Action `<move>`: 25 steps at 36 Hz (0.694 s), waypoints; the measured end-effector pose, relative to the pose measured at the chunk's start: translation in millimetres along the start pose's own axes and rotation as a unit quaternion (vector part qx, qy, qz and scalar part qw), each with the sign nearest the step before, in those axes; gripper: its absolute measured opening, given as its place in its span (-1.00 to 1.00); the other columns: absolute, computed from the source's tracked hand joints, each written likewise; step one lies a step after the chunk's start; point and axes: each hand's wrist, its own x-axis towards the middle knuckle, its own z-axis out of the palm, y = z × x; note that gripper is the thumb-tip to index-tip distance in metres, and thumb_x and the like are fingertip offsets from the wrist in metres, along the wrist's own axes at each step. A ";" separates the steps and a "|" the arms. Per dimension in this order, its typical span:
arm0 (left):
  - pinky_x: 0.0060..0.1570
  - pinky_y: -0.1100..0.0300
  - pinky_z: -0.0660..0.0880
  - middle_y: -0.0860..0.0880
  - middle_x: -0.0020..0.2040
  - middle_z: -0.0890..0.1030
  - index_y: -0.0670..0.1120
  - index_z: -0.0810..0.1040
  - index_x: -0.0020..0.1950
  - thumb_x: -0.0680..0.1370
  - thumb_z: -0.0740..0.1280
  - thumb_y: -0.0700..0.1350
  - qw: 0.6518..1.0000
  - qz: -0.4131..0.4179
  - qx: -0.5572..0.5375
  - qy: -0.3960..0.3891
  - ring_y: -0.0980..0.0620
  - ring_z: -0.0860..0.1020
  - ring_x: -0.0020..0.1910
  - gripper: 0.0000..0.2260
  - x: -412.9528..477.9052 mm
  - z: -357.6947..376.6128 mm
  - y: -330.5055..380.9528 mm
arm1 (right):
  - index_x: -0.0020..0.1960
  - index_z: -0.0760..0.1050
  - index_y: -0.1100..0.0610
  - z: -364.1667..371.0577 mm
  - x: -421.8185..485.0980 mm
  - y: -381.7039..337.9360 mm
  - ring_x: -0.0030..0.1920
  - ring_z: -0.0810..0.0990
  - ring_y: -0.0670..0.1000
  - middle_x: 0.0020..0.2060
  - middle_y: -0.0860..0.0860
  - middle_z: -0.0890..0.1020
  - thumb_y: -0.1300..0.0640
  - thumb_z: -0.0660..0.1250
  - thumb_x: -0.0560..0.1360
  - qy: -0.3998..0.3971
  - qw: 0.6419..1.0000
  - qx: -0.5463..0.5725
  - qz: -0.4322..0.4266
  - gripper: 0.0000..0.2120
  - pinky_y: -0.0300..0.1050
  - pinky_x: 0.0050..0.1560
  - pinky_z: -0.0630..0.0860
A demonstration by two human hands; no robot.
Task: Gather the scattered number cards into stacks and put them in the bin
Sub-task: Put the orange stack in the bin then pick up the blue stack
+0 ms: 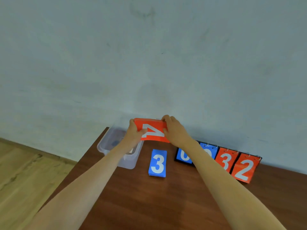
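Note:
Both hands hold a stack of red number cards, top card a white 4 turned sideways, in the air above the right rim of the clear plastic bin. My left hand grips its left end and my right hand grips its right end. The bin stands at the table's far left corner, partly hidden by my left forearm; something dark lies inside. A stack of blue cards showing a white 3 lies flat on the table just right of the bin.
A flip scoreboard leans against the wall at right, showing blue digits partly hidden by my right forearm and red 3 and 2. The brown wooden table ends at left above a light wood floor. A pale wall rises behind.

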 end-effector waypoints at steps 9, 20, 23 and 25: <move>0.14 -0.17 0.51 -0.20 0.23 0.52 -0.16 0.24 0.34 0.49 0.39 -0.26 0.994 -0.080 -0.036 -0.072 -0.17 0.56 0.14 -0.51 35.7 -61.8 -7.8 | 0.54 -0.11 0.08 43.0 37.5 -51.8 0.38 0.24 0.19 0.37 0.14 0.25 -0.16 0.35 0.40 -0.034 0.961 -0.270 -0.058 -0.08 0.39 0.38 -0.03; -0.09 0.15 0.54 -0.16 0.17 0.42 -0.12 0.14 0.24 0.47 0.40 -0.28 0.993 -0.062 0.069 -0.069 -0.09 0.51 0.09 -0.49 77.6 -106.1 -20.6 | 0.48 0.04 0.10 83.1 90.6 -77.0 0.19 0.40 0.16 0.25 0.12 0.37 -0.13 0.42 0.33 -0.070 0.963 -0.256 -0.052 -0.11 0.07 0.23 0.34; 0.16 -0.03 0.51 -0.20 0.33 0.34 -0.11 0.09 0.41 0.47 0.41 -0.24 0.982 -0.015 0.174 -0.075 -0.18 0.45 0.24 -0.36 89.8 -110.9 -31.8 | 0.49 0.02 0.10 90.5 106.0 -78.6 0.21 0.39 0.17 0.27 0.14 0.35 -0.12 0.44 0.32 -0.101 0.957 -0.267 -0.043 -0.08 0.06 0.24 0.33; 0.21 -0.01 0.48 -0.19 0.36 0.29 -0.12 0.09 0.45 0.47 0.41 -0.22 0.972 -0.003 0.218 -0.091 -0.16 0.41 0.28 -0.34 98.8 -114.6 -38.1 | 0.49 0.02 0.11 96.4 117.7 -79.8 0.22 0.39 0.18 0.27 0.14 0.35 -0.10 0.45 0.32 -0.118 0.955 -0.269 -0.039 -0.08 0.06 0.24 0.32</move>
